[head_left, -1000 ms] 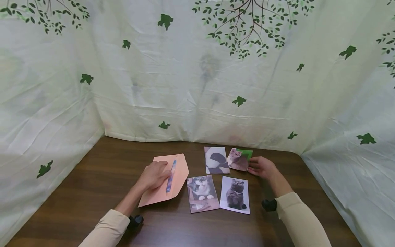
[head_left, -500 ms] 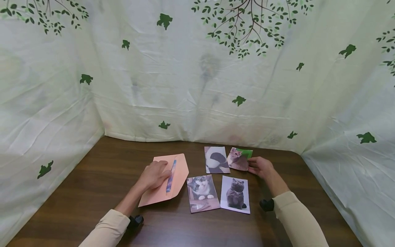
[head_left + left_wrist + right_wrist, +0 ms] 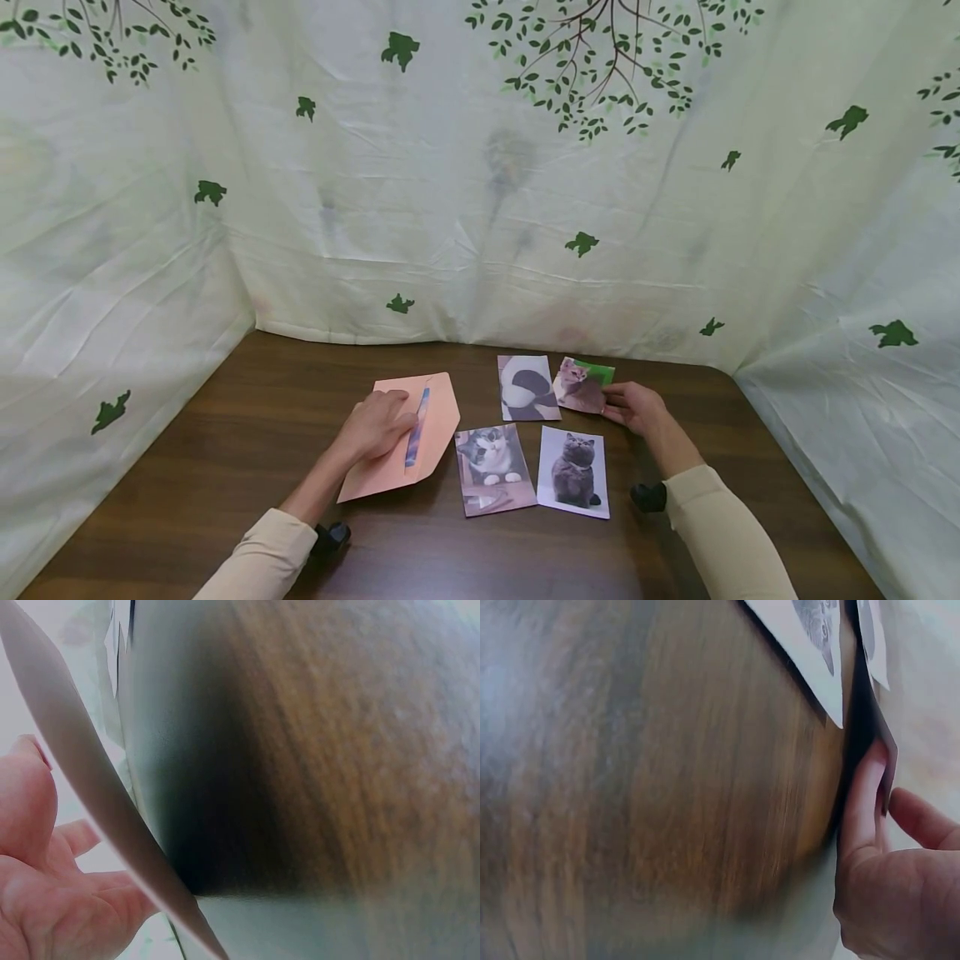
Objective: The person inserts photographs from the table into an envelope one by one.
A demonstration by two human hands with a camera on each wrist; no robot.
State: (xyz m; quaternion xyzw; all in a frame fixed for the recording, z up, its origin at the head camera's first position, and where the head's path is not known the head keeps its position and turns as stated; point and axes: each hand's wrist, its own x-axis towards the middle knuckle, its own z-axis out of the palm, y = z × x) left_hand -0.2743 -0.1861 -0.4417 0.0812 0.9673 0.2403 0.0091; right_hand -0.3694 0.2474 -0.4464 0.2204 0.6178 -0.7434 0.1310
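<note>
My left hand [image 3: 382, 425] holds a pink envelope [image 3: 442, 433] at the left of the table, thumb by the slot where a blue-purple strip shows. In the left wrist view the edge of the envelope [image 3: 82, 757] stands raised off the table. At the back right, my right hand [image 3: 633, 406] pinches the right edge of a kitten photo card [image 3: 573, 385] with a green corner. The right wrist view shows this card [image 3: 889, 754] between the thumb and fingers, its edge tilted up.
Left of the held card lies a card with a pale rounded shape [image 3: 527, 390]. Nearer are a grey-and-white cat card [image 3: 491, 467] and a dark grey cat card [image 3: 573, 471]. All lie on the brown wooden table [image 3: 225, 433], with a leaf-printed white cloth [image 3: 450, 208] behind.
Within the last second my right forearm shifts slightly to the left, while the hand stays at the kitten card. The left hand and envelope look unchanged.
</note>
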